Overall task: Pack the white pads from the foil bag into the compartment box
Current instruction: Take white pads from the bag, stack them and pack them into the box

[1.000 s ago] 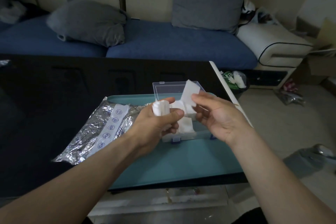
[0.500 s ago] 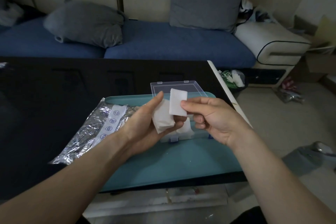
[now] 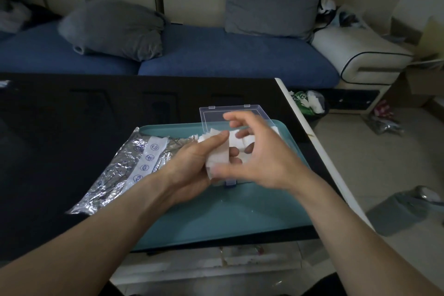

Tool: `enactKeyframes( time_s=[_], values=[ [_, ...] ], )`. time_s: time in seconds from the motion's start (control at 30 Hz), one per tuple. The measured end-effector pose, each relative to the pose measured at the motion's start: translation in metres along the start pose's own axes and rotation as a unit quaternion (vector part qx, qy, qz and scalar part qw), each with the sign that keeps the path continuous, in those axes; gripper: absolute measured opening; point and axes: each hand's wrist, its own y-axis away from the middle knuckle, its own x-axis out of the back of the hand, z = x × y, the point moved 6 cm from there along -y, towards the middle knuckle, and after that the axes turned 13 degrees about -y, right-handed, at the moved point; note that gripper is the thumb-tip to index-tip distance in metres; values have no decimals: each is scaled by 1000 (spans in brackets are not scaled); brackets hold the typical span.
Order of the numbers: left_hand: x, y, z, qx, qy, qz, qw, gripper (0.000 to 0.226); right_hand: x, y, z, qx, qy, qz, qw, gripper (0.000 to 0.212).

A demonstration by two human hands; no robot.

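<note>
At the centre of the frame the left hand (image 3: 192, 166) grips a small stack of white pads (image 3: 217, 156), its thumb lying across the top of them and its fingers (image 3: 236, 151) curled up from beneath. The right hand (image 3: 258, 154) hovers just over the same spot, blurred, its fingers spread and loosely bent; whether it touches the pads cannot be told. Behind both hands stands the clear plastic compartment box (image 3: 228, 182), its lid (image 3: 230, 114) open and leaning back toward the top of the frame, with a blue latch at its near edge. More white pads (image 3: 275, 131) show inside the box to the right of the hands; which compartment they lie in is hidden. The box sits on a teal tray (image 3: 216, 216) that rests on a black surface (image 3: 60, 127). Left of the hands lies the crumpled silver foil bag (image 3: 115, 175), partly on the tray and partly on the surface, with a white strip of blue round symbols along it. A blue sofa (image 3: 216, 55) with grey cushions (image 3: 113, 29) fills the upper part of the frame.
</note>
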Motion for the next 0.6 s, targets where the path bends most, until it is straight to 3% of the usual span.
enactKeyframes(
  time_s=[0.03, 0.1, 0.23, 0.37, 0.5, 0.6],
  values=[
    [-1, 1, -1, 9, 2, -13, 1000, 22, -5, 2, 1, 5, 42, -48, 998, 98],
    [-2, 2, -3, 24, -15, -39, 999, 22, -12, 4, 2, 12, 78, -82, 994, 102],
    [-1, 5, -11, 57, -58, -78, 994, 19, -8, -3, 5, 41, 22, -61, 997, 79],
    [-3, 6, -9, 50, -61, -65, 995, 17, -14, 1, 5, 27, 57, -103, 993, 94],
    [-2, 2, -7, 24, -31, -33, 999, 41, -19, -4, 5, 37, 97, -53, 993, 82],
    [-5, 2, -11, 34, -36, -40, 998, 45, -21, -4, 9, 28, 48, -68, 996, 102]
  ],
)
